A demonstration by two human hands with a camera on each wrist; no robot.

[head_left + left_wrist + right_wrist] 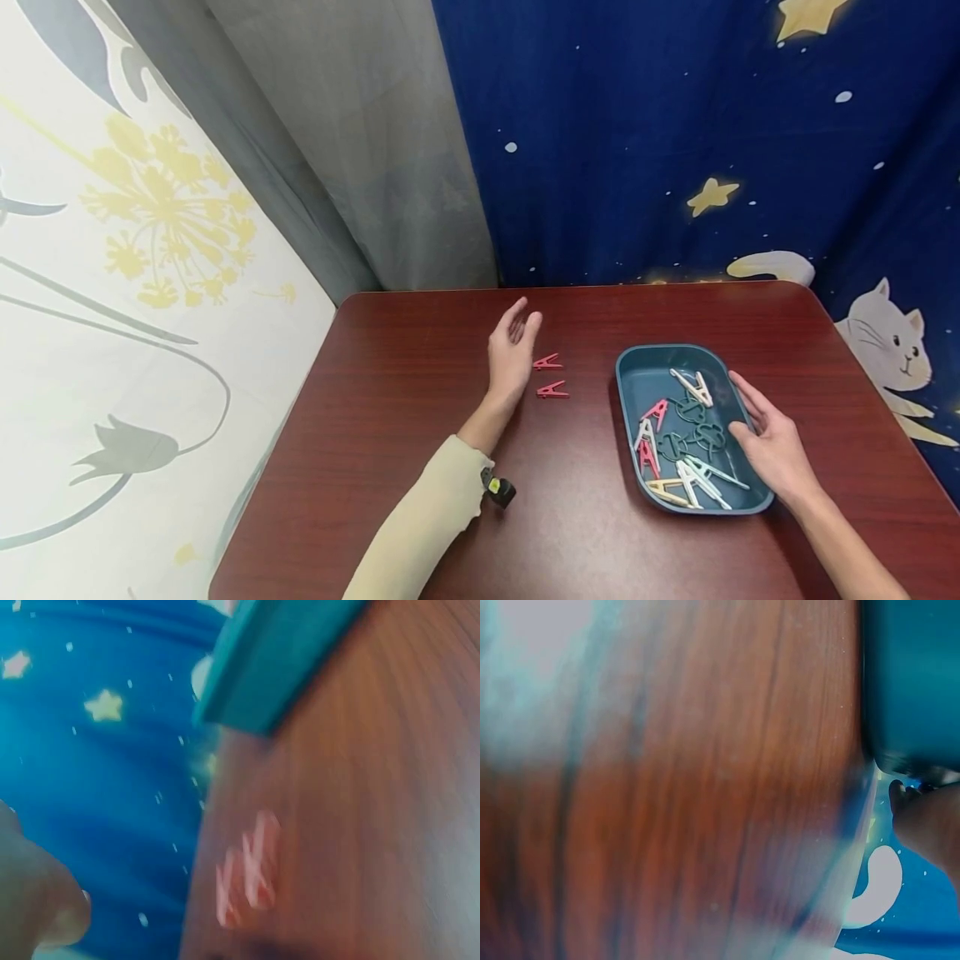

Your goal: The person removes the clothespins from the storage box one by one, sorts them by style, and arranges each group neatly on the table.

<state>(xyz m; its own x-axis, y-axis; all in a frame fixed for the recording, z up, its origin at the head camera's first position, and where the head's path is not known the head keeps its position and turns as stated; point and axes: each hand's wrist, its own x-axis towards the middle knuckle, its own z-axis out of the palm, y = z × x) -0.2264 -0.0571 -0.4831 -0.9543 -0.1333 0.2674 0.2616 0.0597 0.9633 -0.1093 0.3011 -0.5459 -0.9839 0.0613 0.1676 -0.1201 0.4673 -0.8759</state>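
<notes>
Two red clothes pegs, the upper one [547, 362] and the lower one [552, 390], lie side by side on the table; the left wrist view shows this pair [260, 862] blurred. Just left of them is my left hand [512, 358], thumb and fingers apart, holding nothing. My right hand [776, 450] grips the right rim of a dark teal tray [645, 373], thumb over the inner side and fingers along the outside. Inside the tray are several pegs in red, white, pale mint and cream [667, 492], plus round dark green openwork pieces [672, 447].
The brown wooden table [360, 433] ends at the back against a grey curtain [390, 150] and a blue starry curtain [622, 167]. A patterned white wall [135, 367] borders the left side. A small black device [498, 490] is on my left wrist.
</notes>
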